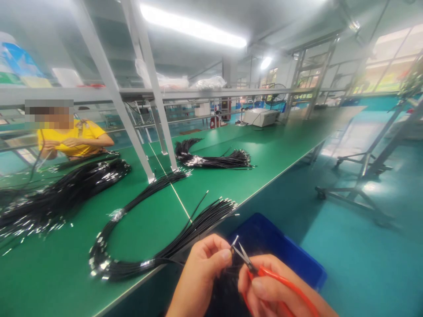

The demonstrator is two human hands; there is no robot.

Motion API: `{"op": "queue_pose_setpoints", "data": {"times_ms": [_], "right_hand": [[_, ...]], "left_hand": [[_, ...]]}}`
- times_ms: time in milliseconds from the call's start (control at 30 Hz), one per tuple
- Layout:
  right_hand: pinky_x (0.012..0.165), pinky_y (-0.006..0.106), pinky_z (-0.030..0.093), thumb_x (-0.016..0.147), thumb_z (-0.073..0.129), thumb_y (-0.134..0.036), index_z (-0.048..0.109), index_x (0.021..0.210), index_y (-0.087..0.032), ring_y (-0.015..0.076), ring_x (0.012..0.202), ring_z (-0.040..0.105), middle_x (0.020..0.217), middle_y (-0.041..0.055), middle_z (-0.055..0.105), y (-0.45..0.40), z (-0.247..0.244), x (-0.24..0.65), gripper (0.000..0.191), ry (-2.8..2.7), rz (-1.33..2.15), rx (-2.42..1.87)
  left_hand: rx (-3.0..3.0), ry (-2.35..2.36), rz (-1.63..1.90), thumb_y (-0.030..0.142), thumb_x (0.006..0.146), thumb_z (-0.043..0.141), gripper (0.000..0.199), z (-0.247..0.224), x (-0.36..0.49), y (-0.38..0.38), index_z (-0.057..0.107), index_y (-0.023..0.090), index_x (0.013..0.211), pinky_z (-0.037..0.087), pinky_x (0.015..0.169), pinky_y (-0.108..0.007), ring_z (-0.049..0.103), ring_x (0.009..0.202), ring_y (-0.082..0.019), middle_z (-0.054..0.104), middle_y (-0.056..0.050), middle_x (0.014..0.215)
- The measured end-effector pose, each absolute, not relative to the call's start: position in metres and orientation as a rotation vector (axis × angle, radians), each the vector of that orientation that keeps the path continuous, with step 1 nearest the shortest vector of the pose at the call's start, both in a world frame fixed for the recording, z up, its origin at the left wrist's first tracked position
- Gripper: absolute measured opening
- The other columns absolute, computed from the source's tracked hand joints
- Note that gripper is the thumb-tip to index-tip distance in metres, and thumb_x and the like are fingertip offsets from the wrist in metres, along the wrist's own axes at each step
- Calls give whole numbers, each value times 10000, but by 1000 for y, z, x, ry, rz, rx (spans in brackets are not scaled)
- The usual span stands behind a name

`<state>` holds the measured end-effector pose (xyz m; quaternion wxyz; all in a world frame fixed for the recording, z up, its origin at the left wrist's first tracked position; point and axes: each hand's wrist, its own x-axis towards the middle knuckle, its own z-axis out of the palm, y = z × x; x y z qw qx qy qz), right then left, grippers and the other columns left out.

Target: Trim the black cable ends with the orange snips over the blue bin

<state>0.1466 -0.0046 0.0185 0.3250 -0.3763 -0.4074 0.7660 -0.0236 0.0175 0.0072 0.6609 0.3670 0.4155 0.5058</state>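
Note:
Between the thumb and forefinger of my left hand point(211, 259) is pinched the end of a black cable point(233, 247), its pale tip sticking up past the fingers. My right hand point(264, 281) grips red-handled scissors point(280, 281). Their slim metal blades are slightly apart, right beside the cable tip; whether they touch it I cannot tell. A curved bundle of black cables point(132, 267) with light-coloured ends lies on the green table point(139, 233), just beyond my left hand.
A blue bin point(291, 251) stands below the table edge. More black cable bundles lie at the middle point(214, 161) and left point(66, 189). White shelf posts point(161, 88) rise from the table. Across it sits a person in a yellow top point(86, 136). A wheeled stand point(357, 189) is at right.

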Motion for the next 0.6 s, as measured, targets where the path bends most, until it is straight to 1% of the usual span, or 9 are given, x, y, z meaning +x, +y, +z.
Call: {"op": "queue_pose_setpoints", "data": {"times_ms": [100, 267, 433, 500, 600], "right_hand": [[515, 266, 415, 693, 674, -454, 651, 819, -171, 138, 493, 506, 611, 32, 607, -1, 17, 147, 310, -1116, 2024, -933], [518, 259, 426, 672, 678, -483, 643, 831, -175, 136, 505, 528, 644, 40, 626, 2, 13, 147, 349, -1148, 2020, -992], [430, 214, 378, 616, 682, -530, 619, 776, -176, 90, 434, 468, 636, 27, 626, 6, 18, 144, 394, -1262, 1992, -1131], [387, 193, 335, 635, 664, -513, 610, 771, -181, 76, 399, 433, 581, 0, 602, 9, 21, 143, 362, -1329, 1981, -1192], [346, 166, 278, 673, 629, -402, 579, 705, -187, 67, 364, 401, 460, -51, 517, 13, 25, 140, 222, -1482, 1931, -1338]], "left_hand": [[833, 958, 1148, 308, 601, 784, 245, 7, -24, 18, 611, 139, 638, 249, 482, -189, 353, 484, -69, 512, 47, 498], [867, 1012, 1171, 303, 578, 803, 250, 4, -25, 18, 623, 141, 635, 292, 496, -182, 391, 500, -71, 555, 36, 536], [968, 1032, 1201, 295, 608, 785, 215, 1, -26, 19, 635, 144, 639, 341, 542, -187, 442, 555, -89, 572, 28, 574], [1007, 1032, 1200, 289, 622, 776, 200, -1, -26, 20, 637, 146, 646, 356, 565, -192, 454, 580, -97, 572, 26, 589], [1039, 1035, 1188, 291, 635, 767, 194, -5, -28, 20, 634, 149, 646, 339, 536, -185, 431, 555, -91, 550, 36, 571]]}}
